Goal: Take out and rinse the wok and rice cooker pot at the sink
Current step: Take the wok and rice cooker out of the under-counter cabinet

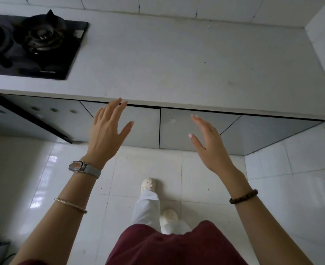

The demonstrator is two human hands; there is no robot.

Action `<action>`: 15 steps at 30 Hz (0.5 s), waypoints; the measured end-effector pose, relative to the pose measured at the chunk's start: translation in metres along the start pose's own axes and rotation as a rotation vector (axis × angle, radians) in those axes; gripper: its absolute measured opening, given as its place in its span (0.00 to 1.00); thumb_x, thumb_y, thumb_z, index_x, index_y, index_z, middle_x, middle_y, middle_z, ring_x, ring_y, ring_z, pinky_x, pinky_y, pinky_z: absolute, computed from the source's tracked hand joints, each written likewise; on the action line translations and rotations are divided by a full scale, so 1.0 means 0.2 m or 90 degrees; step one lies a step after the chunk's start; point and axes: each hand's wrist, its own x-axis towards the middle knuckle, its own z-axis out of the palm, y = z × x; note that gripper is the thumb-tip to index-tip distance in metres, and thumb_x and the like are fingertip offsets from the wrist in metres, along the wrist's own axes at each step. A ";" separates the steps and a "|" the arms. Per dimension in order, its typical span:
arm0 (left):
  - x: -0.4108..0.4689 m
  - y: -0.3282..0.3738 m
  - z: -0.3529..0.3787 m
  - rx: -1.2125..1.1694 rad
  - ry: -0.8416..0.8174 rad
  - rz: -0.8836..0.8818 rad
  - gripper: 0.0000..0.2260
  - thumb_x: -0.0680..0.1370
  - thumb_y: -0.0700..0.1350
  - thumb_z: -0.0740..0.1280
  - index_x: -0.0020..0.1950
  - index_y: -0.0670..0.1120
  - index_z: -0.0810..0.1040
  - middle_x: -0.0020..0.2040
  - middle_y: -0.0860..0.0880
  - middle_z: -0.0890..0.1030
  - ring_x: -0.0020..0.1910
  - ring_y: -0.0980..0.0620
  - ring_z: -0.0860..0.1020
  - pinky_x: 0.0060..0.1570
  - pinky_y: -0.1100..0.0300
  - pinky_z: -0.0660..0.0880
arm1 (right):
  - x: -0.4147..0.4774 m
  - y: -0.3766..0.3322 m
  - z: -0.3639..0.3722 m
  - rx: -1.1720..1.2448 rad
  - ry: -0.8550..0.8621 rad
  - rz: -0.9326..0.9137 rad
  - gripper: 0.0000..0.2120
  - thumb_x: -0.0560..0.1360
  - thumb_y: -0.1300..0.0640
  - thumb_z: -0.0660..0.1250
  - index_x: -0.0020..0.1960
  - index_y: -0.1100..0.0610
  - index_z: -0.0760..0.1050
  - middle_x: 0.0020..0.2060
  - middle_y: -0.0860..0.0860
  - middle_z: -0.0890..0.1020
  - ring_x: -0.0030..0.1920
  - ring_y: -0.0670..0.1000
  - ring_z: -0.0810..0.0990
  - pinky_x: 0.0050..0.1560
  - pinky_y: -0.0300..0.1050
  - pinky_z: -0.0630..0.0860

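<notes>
— Where are the wok and pot?
— Can't tell; shut cabinet doors point(142, 129) under the worktop point(177, 64) hide whatever's inside.
— And the hands?
— The left hand point(106, 134) and right hand point(209, 144) hold nothing, fingers point(116, 106) straight and apart. The stove point(43, 44) is cut off at the left edge

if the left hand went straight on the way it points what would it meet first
Probably the countertop edge: the left hand points its straight fingers at it. Depth is unclear; it could be the cabinet door just below.
</notes>
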 end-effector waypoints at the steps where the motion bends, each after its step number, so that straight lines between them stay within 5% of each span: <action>1: 0.06 -0.03 0.01 -0.004 -0.008 0.011 0.25 0.80 0.53 0.63 0.75 0.45 0.65 0.74 0.45 0.67 0.73 0.46 0.65 0.73 0.48 0.59 | 0.05 0.00 0.02 0.012 0.007 0.015 0.24 0.81 0.47 0.56 0.76 0.45 0.57 0.74 0.43 0.62 0.73 0.43 0.59 0.73 0.46 0.59; 11: 0.51 -0.29 0.20 -0.010 -0.092 0.123 0.26 0.80 0.57 0.57 0.75 0.46 0.64 0.74 0.46 0.67 0.75 0.47 0.63 0.74 0.47 0.58 | 0.42 0.00 0.20 0.122 0.067 0.134 0.23 0.81 0.49 0.57 0.75 0.48 0.60 0.70 0.40 0.65 0.70 0.39 0.62 0.68 0.35 0.58; 15: 0.59 -0.32 0.29 -0.005 -0.115 0.144 0.25 0.80 0.56 0.57 0.75 0.45 0.65 0.74 0.46 0.67 0.74 0.47 0.64 0.74 0.48 0.58 | 0.52 0.06 0.29 0.249 0.124 0.246 0.20 0.81 0.52 0.58 0.72 0.53 0.66 0.67 0.44 0.70 0.65 0.42 0.69 0.65 0.37 0.64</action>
